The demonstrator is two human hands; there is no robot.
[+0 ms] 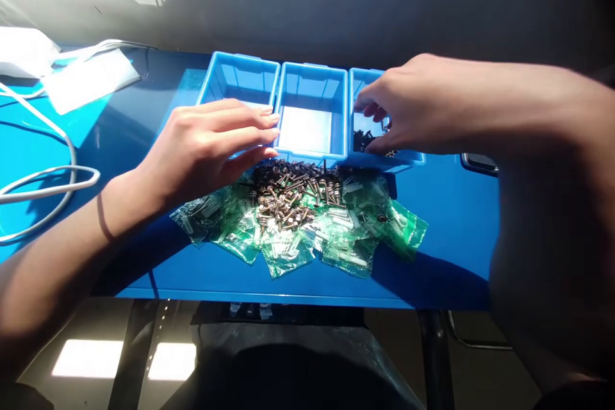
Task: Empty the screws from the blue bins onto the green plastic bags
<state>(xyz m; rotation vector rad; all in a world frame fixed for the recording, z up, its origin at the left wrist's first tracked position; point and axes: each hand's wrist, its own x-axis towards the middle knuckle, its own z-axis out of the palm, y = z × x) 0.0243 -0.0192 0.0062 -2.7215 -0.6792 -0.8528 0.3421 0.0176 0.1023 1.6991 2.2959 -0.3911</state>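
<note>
While I look down from the head camera, the nearest thing I see is the front edge of the blue table (446, 250). On it lies a fan of green plastic bags (336, 237); I count about eight, but they overlap, so I am not sure. On top of the bags sits one pile of small metal screws (288, 189), far too many to count. My left hand (211, 144) rests just above the left side of that pile, with the fingers flat, close together and stretched out, holding nothing that I can see. Behind the pile stand three blue bins in a row, touching each other. My left fingertips lie over the front of the left bin (237, 77), and what shows of it looks bare. The middle bin (312, 109) looks bare inside. My right hand (408, 109) reaches into the right bin (365, 80) with the fingers curled close in a pinch, but I cannot tell if a small part is held there. A small heap of dark screws (365, 139) lies in that bin. I judge the sorting has only begun, because most screws are in the pile. Off to the far left are a white cable (57, 173) and some white paper (86, 80).
</note>
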